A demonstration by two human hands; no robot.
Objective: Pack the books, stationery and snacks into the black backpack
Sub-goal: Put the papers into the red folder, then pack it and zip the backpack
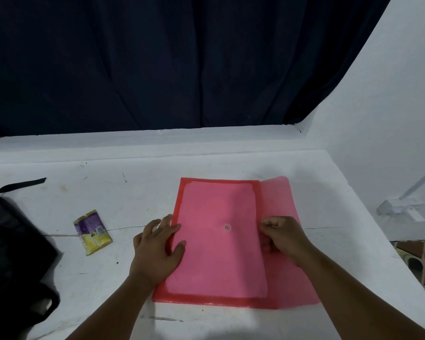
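Note:
A pink-red plastic document folder (219, 253) lies flat on the white table (133, 192), its flap folded out to the right and a snap button in its middle. My left hand (157, 249) rests with spread fingers on the folder's left edge. My right hand (285, 238) has its fingers curled at the fold where the flap begins, pinching the folder's opening edge. A purple and yellow snack packet (92, 231) lies to the left. The black backpack (12, 261) sits at the left edge of the table, partly out of frame.
A dark blue curtain (157, 65) hangs behind the table above a white ledge. A white wall rises on the right. A small clear plastic object (400, 209) sits beyond the table's right edge. Tiled floor shows at the lower right.

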